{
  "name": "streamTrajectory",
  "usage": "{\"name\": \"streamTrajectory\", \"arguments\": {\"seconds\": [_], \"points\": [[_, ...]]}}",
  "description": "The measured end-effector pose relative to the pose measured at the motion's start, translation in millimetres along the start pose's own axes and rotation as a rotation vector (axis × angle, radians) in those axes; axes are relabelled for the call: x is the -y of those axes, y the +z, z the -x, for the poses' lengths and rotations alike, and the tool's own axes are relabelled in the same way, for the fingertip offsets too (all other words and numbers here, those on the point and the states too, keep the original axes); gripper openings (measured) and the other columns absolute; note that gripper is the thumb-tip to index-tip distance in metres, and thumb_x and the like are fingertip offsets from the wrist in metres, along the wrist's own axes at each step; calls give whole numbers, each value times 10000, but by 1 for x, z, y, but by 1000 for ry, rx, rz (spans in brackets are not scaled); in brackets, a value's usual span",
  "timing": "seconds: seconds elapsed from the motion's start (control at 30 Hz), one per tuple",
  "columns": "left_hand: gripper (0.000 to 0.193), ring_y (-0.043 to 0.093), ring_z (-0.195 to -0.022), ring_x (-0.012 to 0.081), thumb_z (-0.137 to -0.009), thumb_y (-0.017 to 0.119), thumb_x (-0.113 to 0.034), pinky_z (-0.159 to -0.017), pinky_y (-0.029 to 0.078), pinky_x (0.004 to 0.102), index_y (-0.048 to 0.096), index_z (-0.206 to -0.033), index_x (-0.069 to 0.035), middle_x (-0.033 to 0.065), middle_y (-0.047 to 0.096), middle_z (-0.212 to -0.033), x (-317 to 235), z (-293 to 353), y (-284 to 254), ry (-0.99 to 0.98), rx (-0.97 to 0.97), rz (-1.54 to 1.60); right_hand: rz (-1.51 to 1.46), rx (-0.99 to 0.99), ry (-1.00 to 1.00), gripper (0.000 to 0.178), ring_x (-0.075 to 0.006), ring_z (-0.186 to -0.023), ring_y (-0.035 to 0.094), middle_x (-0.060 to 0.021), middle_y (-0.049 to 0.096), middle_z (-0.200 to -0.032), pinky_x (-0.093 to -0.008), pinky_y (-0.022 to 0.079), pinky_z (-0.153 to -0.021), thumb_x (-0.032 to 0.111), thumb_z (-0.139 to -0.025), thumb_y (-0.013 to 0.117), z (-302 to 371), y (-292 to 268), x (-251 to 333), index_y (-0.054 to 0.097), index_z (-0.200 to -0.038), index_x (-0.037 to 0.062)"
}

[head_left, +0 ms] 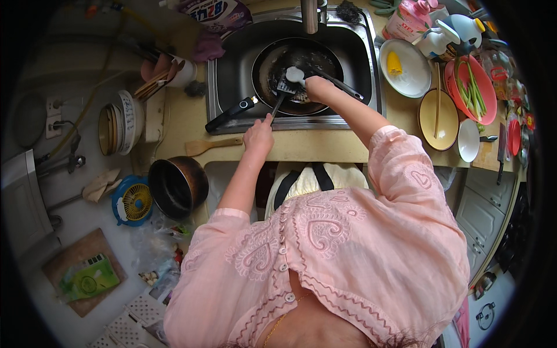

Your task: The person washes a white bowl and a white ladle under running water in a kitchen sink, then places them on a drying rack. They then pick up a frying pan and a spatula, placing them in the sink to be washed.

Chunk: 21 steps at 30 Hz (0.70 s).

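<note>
In the sink (pixel 235 66) lies a dark frying pan (pixel 268 65), wet and streaked inside, its black handle (pixel 229 116) over the front left rim. My left hand (pixel 259 138) is closed round the thin handle of a slotted spatula (pixel 284 87), whose head is inside the pan. My right hand (pixel 319 89) is closed over the pan at a white, round-ended tool (pixel 295 74), which touches or nearly touches the spatula head; its exact kind does not show. Another black-handled utensil (pixel 347 89) leans across the pan's right side, partly behind my right hand.
A faucet (pixel 310 16) hangs over the sink's far edge. A wooden spatula (pixel 212 144) lies at the front left, near a dark pot (pixel 178 187). On the right are a white bowl (pixel 415 75), a yellow bowl (pixel 436 127) with chopsticks and a red basket (pixel 490 110) of green stalks.
</note>
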State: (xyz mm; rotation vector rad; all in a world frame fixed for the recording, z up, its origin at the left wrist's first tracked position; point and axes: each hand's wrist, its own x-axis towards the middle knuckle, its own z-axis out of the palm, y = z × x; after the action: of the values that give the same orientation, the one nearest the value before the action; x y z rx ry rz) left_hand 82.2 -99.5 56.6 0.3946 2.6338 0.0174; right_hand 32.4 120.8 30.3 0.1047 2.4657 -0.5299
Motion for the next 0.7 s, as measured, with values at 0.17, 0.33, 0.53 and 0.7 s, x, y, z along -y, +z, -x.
{"name": "streamTrajectory", "arguments": {"seconds": [0.17, 0.33, 0.53, 0.7], "points": [[447, 595, -871, 348, -836, 494, -146, -730, 479, 452, 436, -1277, -186, 151, 555, -1001, 2, 0, 4, 19, -4, -33, 20, 64, -123, 168, -320, -882, 617, -161, 640, -931, -391, 508, -730, 90, -732, 564, 1, 4, 22, 668, -853, 37], [422, 585, -883, 353, -836, 507, -175, -753, 471, 457, 463, -1255, -197, 155, 562, -992, 3, 6, -2, -21, 12, -10, -89, -9, 29, 211, -300, -938, 605, -138, 629, -994, -377, 508, -744, 99, -754, 567, -15, 3, 13, 639, -952, 84], [408, 587, -872, 357, -847, 496, -193, -754, 468, 471, 464, -1254, -200, 160, 565, -990, 2, 7, -3, -7, -16, -31, 32, 87, -117, 206, -316, -886, 613, -143, 637, -938, -372, 508, -708, 144, -768, 538, -4, 14, 16, 646, -927, 69], [443, 592, -870, 356, -832, 475, -137, -739, 473, 469, 443, -1271, -193, 159, 549, -1011, 1, 9, -3, -31, 8, -47, -130, -67, 27, 204, -316, -882, 612, -131, 639, -944, -372, 502, -732, 98, -762, 547, -9, 28, -8, 641, -940, 66]]}}
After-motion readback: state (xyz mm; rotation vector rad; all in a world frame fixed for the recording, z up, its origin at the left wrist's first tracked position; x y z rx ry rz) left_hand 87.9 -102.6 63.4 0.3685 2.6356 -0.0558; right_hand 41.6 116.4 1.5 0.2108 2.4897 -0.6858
